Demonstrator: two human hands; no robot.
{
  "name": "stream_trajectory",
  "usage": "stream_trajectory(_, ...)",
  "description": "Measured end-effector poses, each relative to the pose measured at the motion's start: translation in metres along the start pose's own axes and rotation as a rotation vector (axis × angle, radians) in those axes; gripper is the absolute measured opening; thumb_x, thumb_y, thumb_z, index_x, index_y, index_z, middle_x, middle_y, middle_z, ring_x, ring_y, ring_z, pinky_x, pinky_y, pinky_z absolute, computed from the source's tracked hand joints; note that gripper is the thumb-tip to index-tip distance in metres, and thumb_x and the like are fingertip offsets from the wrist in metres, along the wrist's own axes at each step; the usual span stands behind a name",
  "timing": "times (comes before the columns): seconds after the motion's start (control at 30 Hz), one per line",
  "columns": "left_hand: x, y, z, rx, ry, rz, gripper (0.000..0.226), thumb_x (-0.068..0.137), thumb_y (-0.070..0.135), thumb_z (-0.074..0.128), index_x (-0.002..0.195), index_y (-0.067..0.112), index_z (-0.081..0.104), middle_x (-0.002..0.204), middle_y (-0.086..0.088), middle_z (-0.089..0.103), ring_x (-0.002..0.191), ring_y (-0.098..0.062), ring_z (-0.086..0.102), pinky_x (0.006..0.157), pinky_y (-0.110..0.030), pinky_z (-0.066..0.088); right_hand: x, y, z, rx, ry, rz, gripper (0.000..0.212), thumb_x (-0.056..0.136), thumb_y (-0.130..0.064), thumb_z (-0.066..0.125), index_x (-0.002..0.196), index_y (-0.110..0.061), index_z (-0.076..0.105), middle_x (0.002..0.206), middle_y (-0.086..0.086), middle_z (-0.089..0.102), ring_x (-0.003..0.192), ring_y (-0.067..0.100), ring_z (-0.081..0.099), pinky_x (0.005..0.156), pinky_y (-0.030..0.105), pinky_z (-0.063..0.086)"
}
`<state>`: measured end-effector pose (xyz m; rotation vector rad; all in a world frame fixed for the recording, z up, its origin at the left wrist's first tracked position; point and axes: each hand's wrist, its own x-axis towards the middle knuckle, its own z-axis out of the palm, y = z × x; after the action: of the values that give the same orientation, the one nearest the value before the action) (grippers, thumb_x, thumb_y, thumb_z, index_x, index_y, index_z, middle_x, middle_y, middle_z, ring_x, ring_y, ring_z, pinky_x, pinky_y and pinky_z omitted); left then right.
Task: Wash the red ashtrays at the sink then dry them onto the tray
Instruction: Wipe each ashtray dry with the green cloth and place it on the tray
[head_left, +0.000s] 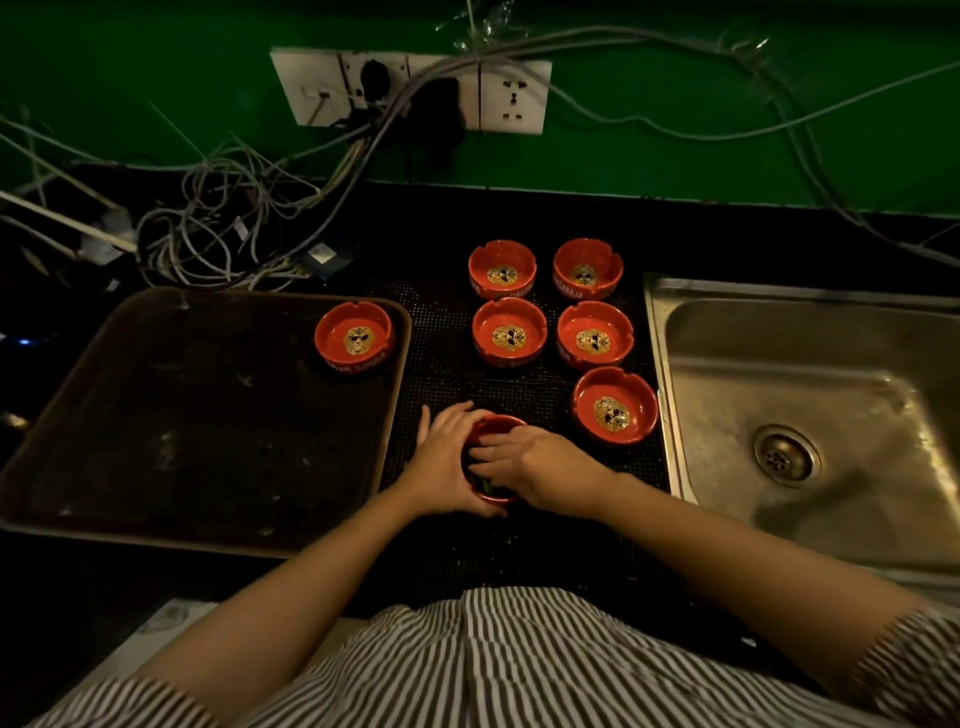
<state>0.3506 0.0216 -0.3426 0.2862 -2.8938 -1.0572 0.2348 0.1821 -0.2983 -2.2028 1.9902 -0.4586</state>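
Red round ashtray (493, 457) sat on the black mat, my left hand (441, 462) gripping it, right hand (524, 462) rubbing inside. One ashtray (354, 338) rested on the brown tray (197, 415); five (614, 405) apparently still awaited their turn.

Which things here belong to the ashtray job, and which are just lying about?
Job: held ashtray in left hand and right hand; five ashtrays on the mat; ashtray on tray; tray; sink.
Lying about: cable tangle; wall sockets.
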Motion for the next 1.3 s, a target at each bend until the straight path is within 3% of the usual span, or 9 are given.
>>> stream_trajectory(0.1,-0.001,0.0,-0.001,-0.003,-0.042,0.03,0.126,0.046,0.072,0.074,0.151,0.022,0.027,0.155,0.0,0.031,0.147,-0.005,0.004,0.119,-0.055,-0.012,-0.002,0.002,0.006,-0.017,0.031,0.065,0.03,0.082,-0.012,0.07,0.112,-0.01,0.072,0.12,0.007,0.068,0.117,0.023,0.06,0.098,0.037,0.045)
stream_trajectory(0.2,-0.021,0.018,0.02,0.032,0.136,-0.109,0.125,0.052,0.075,0.065,0.153,0.014,0.021,0.158,-0.003,0.027,0.15,-0.014,0.003,0.119,-0.052,-0.013,0.003,-0.015,0.033,-0.09,0.167,0.322,0.036,0.074,-0.017,0.074,0.108,-0.007,0.073,0.113,0.009,0.07,0.108,0.025,0.065,0.097,0.039,0.048)
stream_trajectory(0.37,-0.027,0.045,0.047,0.101,0.436,-0.346,0.071,0.078,0.05,0.05,0.136,0.01,0.044,0.142,-0.006,0.048,0.146,-0.022,0.021,0.119,-0.059,-0.002,0.011,-0.036,0.051,-0.121,0.24,0.592,0.037,0.076,-0.022,0.065,0.11,-0.008,0.072,0.116,0.008,0.069,0.108,0.027,0.065,0.094,0.04,0.05)
stream_trajectory(0.43,-0.024,0.037,0.045,0.096,0.423,-0.305,0.072,0.073,0.045,0.065,0.133,0.011,0.047,0.139,-0.004,0.051,0.144,-0.02,0.027,0.119,-0.058,-0.004,0.011,-0.03,0.049,-0.125,0.204,0.525,0.035,0.08,-0.021,0.065,0.112,-0.008,0.071,0.118,0.008,0.068,0.11,0.026,0.064,0.097,0.04,0.05)
stream_trajectory(0.53,-0.014,0.015,0.025,0.07,0.274,-0.156,0.105,0.049,0.068,0.067,0.136,0.012,0.047,0.139,-0.004,0.05,0.142,-0.02,0.03,0.119,-0.054,-0.009,0.009,-0.012,0.036,-0.099,0.109,0.264,0.037,0.086,-0.023,0.048,0.109,-0.008,0.072,0.116,0.007,0.069,0.111,0.025,0.063,0.097,0.042,0.05)
stream_trajectory(0.73,0.008,0.0,-0.015,0.048,-0.06,0.005,0.126,0.043,0.079,0.07,0.149,0.023,0.031,0.152,0.001,0.037,0.148,-0.01,0.008,0.116,-0.054,-0.016,0.008,0.019,0.007,-0.019,-0.065,0.034,0.031,0.09,-0.017,0.063,0.121,-0.014,0.068,0.129,0.005,0.063,0.125,0.022,0.054,0.105,0.04,0.04)
stream_trajectory(0.9,-0.022,0.028,0.026,0.155,0.18,-0.262,0.124,0.06,0.064,0.072,0.155,0.011,0.013,0.158,-0.004,0.027,0.15,-0.021,0.004,0.115,-0.047,-0.021,0.011,-0.011,0.041,-0.084,0.126,0.409,0.042,0.075,-0.018,0.075,0.115,-0.007,0.07,0.12,0.011,0.067,0.112,0.027,0.063,0.099,0.042,0.047)
stream_trajectory(1.07,-0.018,0.047,0.046,0.086,0.441,-0.442,0.066,0.084,0.018,0.064,0.143,0.009,0.037,0.149,-0.007,0.042,0.148,-0.019,0.015,0.118,-0.057,-0.009,0.019,-0.022,0.049,-0.115,0.138,0.535,0.039,0.081,-0.018,0.066,0.119,-0.007,0.066,0.123,0.01,0.065,0.115,0.028,0.061,0.098,0.043,0.047)
stream_trajectory(1.3,0.009,0.0,-0.001,0.056,0.064,-0.043,0.124,0.039,0.079,0.067,0.142,0.014,0.041,0.145,-0.004,0.046,0.146,-0.016,0.018,0.119,-0.05,-0.012,0.007,0.011,0.009,-0.093,0.032,0.086,0.032,0.084,-0.018,0.072,0.114,-0.009,0.07,0.123,0.009,0.066,0.119,0.023,0.059,0.101,0.037,0.043)
